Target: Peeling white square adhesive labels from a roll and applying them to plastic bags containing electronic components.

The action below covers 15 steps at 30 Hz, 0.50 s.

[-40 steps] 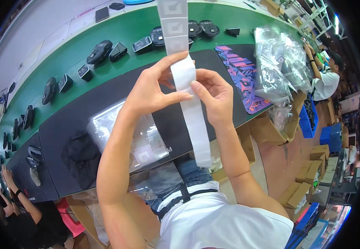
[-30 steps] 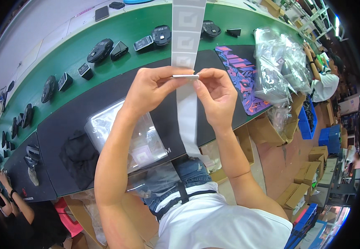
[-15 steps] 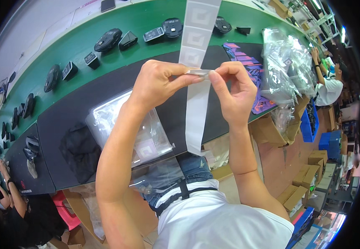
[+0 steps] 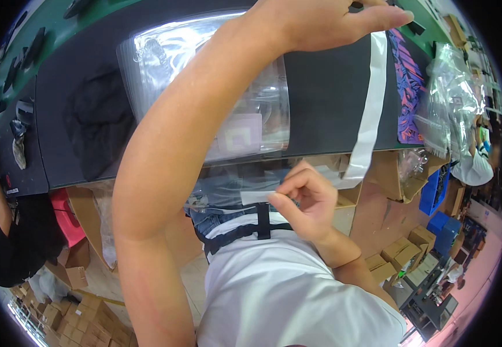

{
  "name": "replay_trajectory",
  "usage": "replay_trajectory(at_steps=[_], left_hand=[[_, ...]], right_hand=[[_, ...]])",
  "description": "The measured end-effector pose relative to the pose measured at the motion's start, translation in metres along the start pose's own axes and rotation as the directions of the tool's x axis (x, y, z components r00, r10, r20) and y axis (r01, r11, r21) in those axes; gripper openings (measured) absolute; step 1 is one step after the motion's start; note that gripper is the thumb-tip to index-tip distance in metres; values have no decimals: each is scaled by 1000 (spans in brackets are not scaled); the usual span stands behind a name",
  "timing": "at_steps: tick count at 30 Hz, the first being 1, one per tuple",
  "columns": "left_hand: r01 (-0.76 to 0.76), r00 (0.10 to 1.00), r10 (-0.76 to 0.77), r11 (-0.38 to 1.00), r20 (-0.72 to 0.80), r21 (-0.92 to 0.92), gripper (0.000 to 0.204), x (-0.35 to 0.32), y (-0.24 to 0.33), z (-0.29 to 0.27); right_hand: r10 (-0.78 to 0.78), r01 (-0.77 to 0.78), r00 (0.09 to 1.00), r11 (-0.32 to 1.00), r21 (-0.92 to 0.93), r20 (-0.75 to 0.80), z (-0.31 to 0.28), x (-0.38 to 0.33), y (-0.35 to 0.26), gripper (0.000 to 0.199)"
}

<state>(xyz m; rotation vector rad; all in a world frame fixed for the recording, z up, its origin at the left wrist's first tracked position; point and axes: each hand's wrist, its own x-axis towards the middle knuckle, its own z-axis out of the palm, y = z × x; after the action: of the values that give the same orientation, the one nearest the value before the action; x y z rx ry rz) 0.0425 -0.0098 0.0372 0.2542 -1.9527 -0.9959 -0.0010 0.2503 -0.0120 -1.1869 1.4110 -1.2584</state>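
Note:
My left hand (image 4: 326, 20) reaches across to the top right, its fingers partly cut off by the upper edge. From under its thumb a long white label strip (image 4: 371, 104) hangs over the table edge and curls toward my right hand. My right hand (image 4: 308, 202) is in front of my waist, thumb and forefinger closed on a flat white strip end (image 4: 258, 198). Whether that end belongs to the same strip is hidden behind the fingers. Beneath my left forearm lies a stack of clear plastic bags (image 4: 265, 110) with a pale square label (image 4: 239, 136).
A dark mat (image 4: 326, 98) covers the table. Right of the strip are a purple patterned mat (image 4: 410, 98) and a heap of clear bags (image 4: 450, 98). Black cloth (image 4: 97, 121) lies left. Cardboard boxes (image 4: 398, 251) stand on the floor. Another person (image 4: 25, 231) works at far left.
My hands have moved apart: the left up and right, the right down to my waist with a white strip end. The strip has shifted right, and the view has turned lower.

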Motion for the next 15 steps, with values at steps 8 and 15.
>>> replay_trajectory(at_steps=[8,15], left_hand=[[-55,997,57,998,-58,40,41,-4,3,1],[-44,997,47,997,-56,61,41,-4,4,-1]], right_hand=[[-22,19,1000,978,-205,-11,10,-1,10,17],[2,-13,998,981,-193,-59,14,-4,16,14]])
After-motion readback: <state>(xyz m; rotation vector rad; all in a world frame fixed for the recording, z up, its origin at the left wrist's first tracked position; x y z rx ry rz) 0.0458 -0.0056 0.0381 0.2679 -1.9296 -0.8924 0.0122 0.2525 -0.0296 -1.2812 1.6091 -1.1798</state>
